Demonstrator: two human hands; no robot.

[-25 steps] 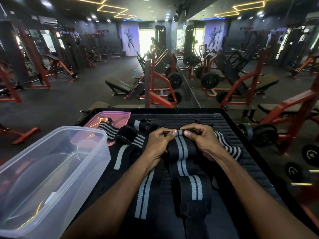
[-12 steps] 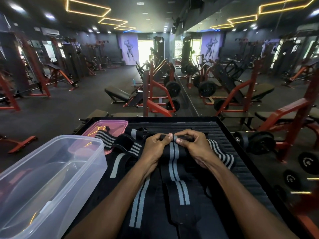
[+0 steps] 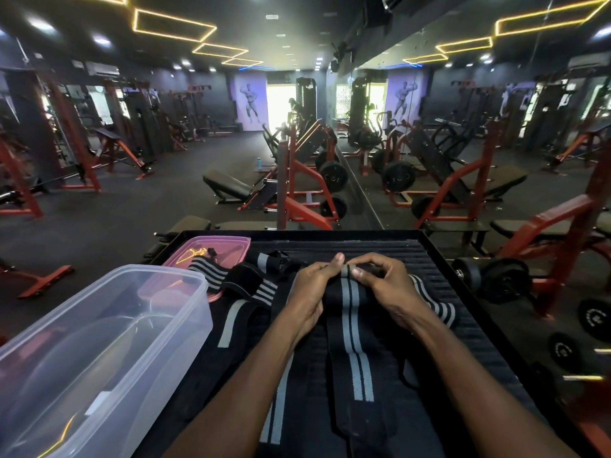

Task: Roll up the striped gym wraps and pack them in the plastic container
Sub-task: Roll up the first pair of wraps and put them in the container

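Observation:
A black gym wrap with grey stripes [image 3: 352,328] lies lengthwise on the black ribbed platform [image 3: 439,259], its tail running toward me. My left hand [image 3: 310,289] and my right hand [image 3: 383,285] pinch its far end, where a small tight roll sits between thumbs and fingertips. More striped wraps lie loose: one pile [image 3: 251,282] to the left of my hands, another [image 3: 436,309] behind my right wrist, and a flat one [image 3: 276,408] under my left forearm. The clear plastic container [image 3: 109,342] stands open at the left, with nothing visible inside.
A pink lid [image 3: 215,251] lies at the platform's far left corner, partly under a wrap. Dumbbells and weight plates [image 3: 496,279] sit on the floor to the right. Red and black gym machines and benches fill the room beyond, doubled in a mirror wall on the right.
The roll at the wrap's far end has grown slightly and the free tail has shortened, its black end drawn up toward my hands. Both hands stay at the far end.

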